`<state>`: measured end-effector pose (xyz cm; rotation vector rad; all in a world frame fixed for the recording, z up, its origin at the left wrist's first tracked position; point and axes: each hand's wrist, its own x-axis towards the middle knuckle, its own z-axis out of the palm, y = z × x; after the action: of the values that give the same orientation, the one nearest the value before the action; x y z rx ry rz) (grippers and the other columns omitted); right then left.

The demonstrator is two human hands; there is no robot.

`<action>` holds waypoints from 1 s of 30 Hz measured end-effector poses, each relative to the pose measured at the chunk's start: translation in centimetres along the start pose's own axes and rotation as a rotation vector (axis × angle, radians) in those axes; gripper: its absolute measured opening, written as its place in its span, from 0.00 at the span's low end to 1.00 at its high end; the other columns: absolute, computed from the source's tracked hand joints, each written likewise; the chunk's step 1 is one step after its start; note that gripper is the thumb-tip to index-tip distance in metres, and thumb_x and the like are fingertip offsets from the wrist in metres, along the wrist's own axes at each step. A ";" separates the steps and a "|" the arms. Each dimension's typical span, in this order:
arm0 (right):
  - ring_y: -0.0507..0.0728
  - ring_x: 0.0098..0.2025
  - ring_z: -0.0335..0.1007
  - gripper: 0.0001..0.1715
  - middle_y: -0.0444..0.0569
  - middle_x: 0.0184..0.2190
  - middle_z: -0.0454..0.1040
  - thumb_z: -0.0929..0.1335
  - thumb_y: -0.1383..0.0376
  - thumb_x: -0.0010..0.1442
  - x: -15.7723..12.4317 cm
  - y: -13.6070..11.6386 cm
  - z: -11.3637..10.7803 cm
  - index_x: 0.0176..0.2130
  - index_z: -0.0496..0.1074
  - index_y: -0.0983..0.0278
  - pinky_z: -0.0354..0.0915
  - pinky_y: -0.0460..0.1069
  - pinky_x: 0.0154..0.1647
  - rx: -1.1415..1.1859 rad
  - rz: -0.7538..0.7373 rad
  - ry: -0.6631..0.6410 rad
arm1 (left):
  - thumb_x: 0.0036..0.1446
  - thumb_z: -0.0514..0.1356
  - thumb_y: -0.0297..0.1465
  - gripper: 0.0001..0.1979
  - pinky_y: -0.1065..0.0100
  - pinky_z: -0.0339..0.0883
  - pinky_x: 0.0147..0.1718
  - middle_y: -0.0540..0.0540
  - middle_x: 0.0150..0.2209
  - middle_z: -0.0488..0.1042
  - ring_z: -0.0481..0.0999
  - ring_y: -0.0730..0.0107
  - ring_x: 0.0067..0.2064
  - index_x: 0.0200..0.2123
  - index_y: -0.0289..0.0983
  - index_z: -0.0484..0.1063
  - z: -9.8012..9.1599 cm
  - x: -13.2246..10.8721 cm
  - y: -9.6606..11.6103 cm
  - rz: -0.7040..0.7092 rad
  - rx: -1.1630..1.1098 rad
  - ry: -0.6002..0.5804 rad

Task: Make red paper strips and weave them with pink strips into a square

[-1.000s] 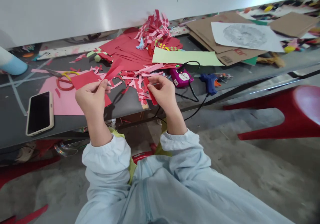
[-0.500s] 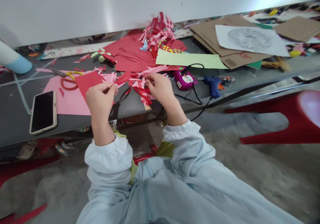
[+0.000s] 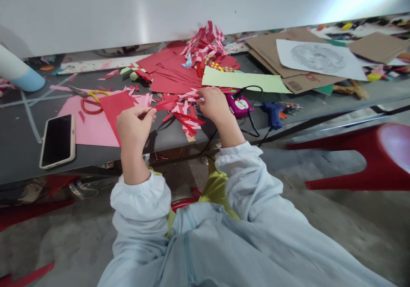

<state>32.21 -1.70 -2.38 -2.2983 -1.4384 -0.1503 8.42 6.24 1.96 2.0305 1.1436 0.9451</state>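
My left hand [image 3: 136, 124] pinches the near end of a red paper strip [image 3: 166, 103] between thumb and fingers. That strip slants up to the right over the table. My right hand [image 3: 215, 105] is at the right side of a loose heap of pink and red paper strips [image 3: 187, 122]. Its fingers are curled together, and whatever is in them is too small to make out. A red paper sheet [image 3: 115, 109] lies left of my left hand, on a pink sheet [image 3: 91, 129]. Scissors [image 3: 91, 101] with red and yellow handles rest on the pink sheet.
A phone [image 3: 58, 141] lies at the table's left front. Behind the strips are stacked red sheets [image 3: 176, 75], woven checkered paper pieces [image 3: 206, 41] and a pale green strip [image 3: 246, 80]. To the right are a purple device [image 3: 238, 105], a blue glue gun [image 3: 273, 114] and cardboard [image 3: 265, 50].
My right hand has moved a little up and right, to the heap's far right side. My left hand still pinches the red strip, and the view has shifted slightly.
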 end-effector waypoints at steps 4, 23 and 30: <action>0.70 0.51 0.68 0.28 0.60 0.45 0.80 0.62 0.75 0.54 0.0 -0.3 0.1 0.54 0.73 0.72 0.62 0.60 0.54 0.015 0.014 -0.003 | 0.54 0.63 0.36 0.09 0.65 0.70 0.38 0.49 0.26 0.82 0.81 0.65 0.33 0.29 0.39 0.82 -0.2 -0.2 0.4 0.001 0.038 -0.018; 0.70 0.52 0.71 0.28 0.63 0.49 0.79 0.63 0.74 0.57 -0.2 -0.5 -1.5 0.56 0.71 0.72 0.63 0.60 0.54 -0.053 0.028 -0.083 | 0.54 0.63 0.35 0.08 0.66 0.68 0.36 0.50 0.25 0.81 0.80 0.65 0.31 0.28 0.40 0.81 -0.4 -0.2 0.3 -0.015 0.047 0.027; 0.71 0.49 0.74 0.26 0.61 0.45 0.80 0.65 0.71 0.57 -1.3 -0.3 -3.1 0.55 0.72 0.69 0.67 0.62 0.50 -0.021 0.095 -0.049 | 0.54 0.63 0.35 0.08 0.65 0.69 0.35 0.51 0.24 0.80 0.80 0.65 0.31 0.27 0.41 0.81 -0.6 0.0 0.0 -0.024 0.075 0.059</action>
<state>31.77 -3.99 0.11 -2.3977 -1.3544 -0.0821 7.93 6.28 2.31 2.0555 1.2490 0.9698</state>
